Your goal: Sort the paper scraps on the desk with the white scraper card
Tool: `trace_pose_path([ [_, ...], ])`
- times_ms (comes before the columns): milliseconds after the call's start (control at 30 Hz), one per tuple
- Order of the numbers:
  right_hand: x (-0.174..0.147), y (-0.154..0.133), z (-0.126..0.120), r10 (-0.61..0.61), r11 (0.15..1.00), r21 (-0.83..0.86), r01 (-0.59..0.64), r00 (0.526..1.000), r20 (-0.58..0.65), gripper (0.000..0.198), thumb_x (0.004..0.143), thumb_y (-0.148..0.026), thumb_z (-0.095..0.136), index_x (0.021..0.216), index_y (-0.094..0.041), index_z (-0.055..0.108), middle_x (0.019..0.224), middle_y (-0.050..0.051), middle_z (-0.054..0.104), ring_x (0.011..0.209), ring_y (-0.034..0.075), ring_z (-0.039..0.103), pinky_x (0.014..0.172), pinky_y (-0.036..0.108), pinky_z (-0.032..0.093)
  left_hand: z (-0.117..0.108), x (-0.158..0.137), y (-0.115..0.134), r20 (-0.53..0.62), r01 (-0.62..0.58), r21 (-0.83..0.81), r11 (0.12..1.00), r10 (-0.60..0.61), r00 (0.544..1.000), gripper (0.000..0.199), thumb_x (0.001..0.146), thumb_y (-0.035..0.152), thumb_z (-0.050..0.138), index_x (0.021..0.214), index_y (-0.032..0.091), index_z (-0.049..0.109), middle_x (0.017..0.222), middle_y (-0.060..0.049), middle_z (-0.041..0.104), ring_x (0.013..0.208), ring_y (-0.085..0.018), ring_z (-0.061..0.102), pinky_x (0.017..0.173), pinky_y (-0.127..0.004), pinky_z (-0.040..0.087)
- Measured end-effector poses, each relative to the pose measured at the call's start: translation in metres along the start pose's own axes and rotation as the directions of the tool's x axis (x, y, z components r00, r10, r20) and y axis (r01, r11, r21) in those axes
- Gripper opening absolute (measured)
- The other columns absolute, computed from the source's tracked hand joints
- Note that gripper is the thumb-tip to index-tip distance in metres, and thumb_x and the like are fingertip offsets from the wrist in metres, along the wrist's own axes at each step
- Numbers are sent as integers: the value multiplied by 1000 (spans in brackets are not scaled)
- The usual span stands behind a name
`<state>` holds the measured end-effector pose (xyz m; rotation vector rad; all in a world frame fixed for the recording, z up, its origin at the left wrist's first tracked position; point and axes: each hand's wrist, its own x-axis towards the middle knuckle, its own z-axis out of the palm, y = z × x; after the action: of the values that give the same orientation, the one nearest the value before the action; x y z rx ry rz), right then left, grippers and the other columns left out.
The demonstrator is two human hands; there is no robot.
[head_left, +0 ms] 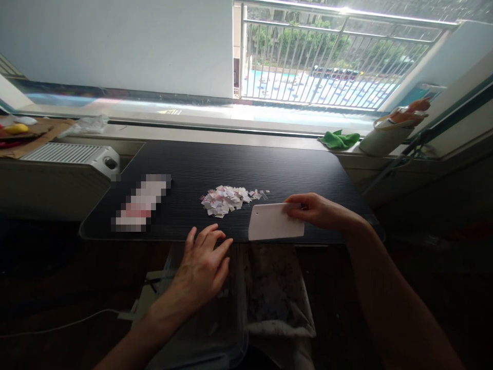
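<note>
A pile of small torn paper scraps (225, 199) lies on the middle of the black table (246, 159), with a few loose bits trailing off to its right. My right hand (318, 209) grips a flat white scraper (269, 223) by its right end. Rounded corners and a small hole near its left side show on this scraper, and it is at the front of the table, right of the pile. My left hand (206, 259) hovers by the table's front edge, below the scraps, fingers spread and holding nothing.
A blurred-out pale and red item (142, 205) lies on the table's left. Under the front edge are a clear plastic box (241, 329) and a lined bin (283, 329). A green cloth (339, 140) and a pale container (385, 137) stand on the sill; a white radiator (77, 154) is left.
</note>
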<state>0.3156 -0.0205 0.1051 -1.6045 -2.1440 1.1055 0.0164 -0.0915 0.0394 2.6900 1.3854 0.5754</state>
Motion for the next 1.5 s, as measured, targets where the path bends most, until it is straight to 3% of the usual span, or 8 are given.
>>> trace_pose_path([
  [233,-32,-2,-7,90,995,-46,-92,994,-54,26,81,-34,57,95,-18,73,73,0,68,64,13,56,56,22,44,1,8,16,51,-63,-44,997,66,997,35,85,12,44,112,16,65,113,-13,63,123,-31,49,108,-61,31],
  [433,-61,-3,-7,126,991,-21,-133,972,-198,28,79,-42,62,90,-19,76,73,1,72,61,16,60,53,24,47,-1,0,5,22,-22,-42,999,23,999,34,87,15,43,113,18,64,113,-12,62,124,-30,48,108,-61,30],
  [600,-38,-11,29,18,994,106,28,911,-413,26,81,-38,62,95,-20,74,87,4,76,72,18,67,66,26,53,-1,-14,-14,-14,95,-25,995,-96,995,34,86,15,44,114,18,64,113,-12,62,121,-31,50,105,-63,33],
  [733,-3,-31,62,-109,993,-2,121,882,-458,24,87,-29,56,103,-19,72,96,5,73,75,17,65,70,28,51,-2,-25,-25,-35,175,-19,984,-175,984,34,85,15,46,114,17,64,111,-12,62,120,-33,51,103,-65,34],
  [900,5,-48,77,-197,979,-124,161,901,-387,23,88,-23,52,100,-20,71,89,3,70,71,15,61,66,27,46,-4,-33,-32,-66,225,-18,974,-225,972,34,86,15,45,114,17,64,112,-12,61,120,-33,51,103,-65,34],
  [1133,-2,-46,82,-106,993,-105,63,865,-490,24,89,-28,52,103,-19,70,92,4,70,71,16,61,67,28,45,-4,-31,-29,-46,248,-58,967,-251,967,34,86,15,46,115,17,63,113,-12,61,123,-32,48,104,-65,32],
  [1400,-9,-57,83,-96,994,-85,62,871,-483,22,87,-26,53,98,-21,72,88,1,72,68,15,62,65,25,46,-3,-29,-26,-60,252,-64,966,-256,965,33,86,16,45,114,18,63,112,-12,61,123,-32,48,105,-65,32],
  [1500,-13,-59,81,-69,996,-76,41,907,-416,23,87,-28,53,97,-21,73,85,1,72,66,15,62,64,25,47,-4,-29,-26,-58,254,-65,965,-257,965,33,86,17,45,114,18,63,111,-12,61,122,-32,49,104,-65,32],
])
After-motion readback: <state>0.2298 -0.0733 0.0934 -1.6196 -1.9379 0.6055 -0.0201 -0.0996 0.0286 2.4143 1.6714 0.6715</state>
